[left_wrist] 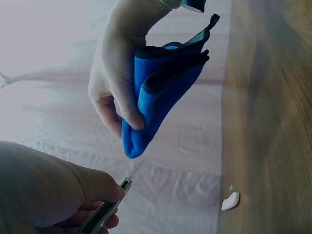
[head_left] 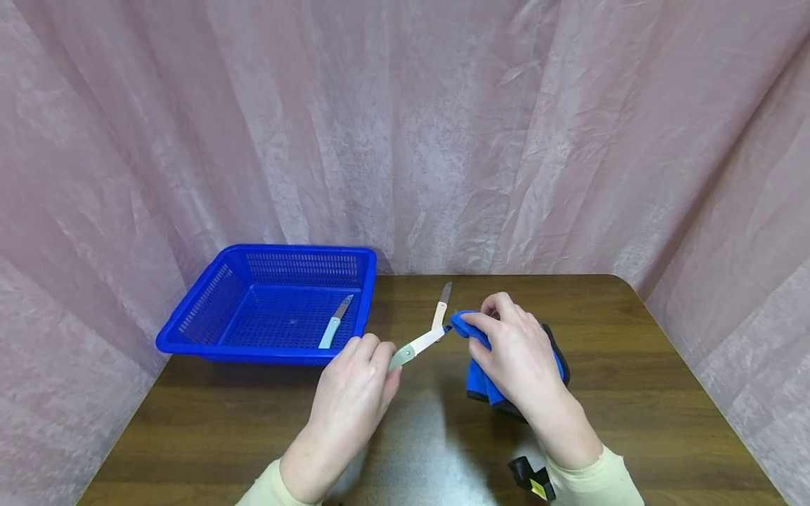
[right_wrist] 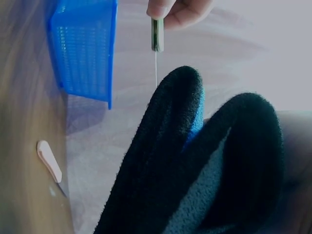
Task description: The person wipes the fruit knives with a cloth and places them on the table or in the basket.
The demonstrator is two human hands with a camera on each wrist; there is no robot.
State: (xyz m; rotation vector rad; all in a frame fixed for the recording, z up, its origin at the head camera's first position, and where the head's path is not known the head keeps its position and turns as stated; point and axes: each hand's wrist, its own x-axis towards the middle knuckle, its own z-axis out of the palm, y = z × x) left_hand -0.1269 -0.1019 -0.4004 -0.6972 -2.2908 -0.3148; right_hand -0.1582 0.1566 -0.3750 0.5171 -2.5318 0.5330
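Observation:
My left hand grips the green handle of a knife, its blade pointing right and slightly up. In my right hand is a folded blue cloth with black edging, pinched between thumb and fingers. The blade tip sits right at the cloth's folded end in the head view. From the left wrist view, the cloth hangs in folds just above the thin blade. A second knife, with a cream handle, lies on the table behind the blade. Folds of cloth fill much of the right wrist view.
A blue plastic basket stands at the left of the wooden table, holding a light-blue-handled knife. Near my right wrist lies a black object with a yellow mark. Pink curtains hang behind the table.

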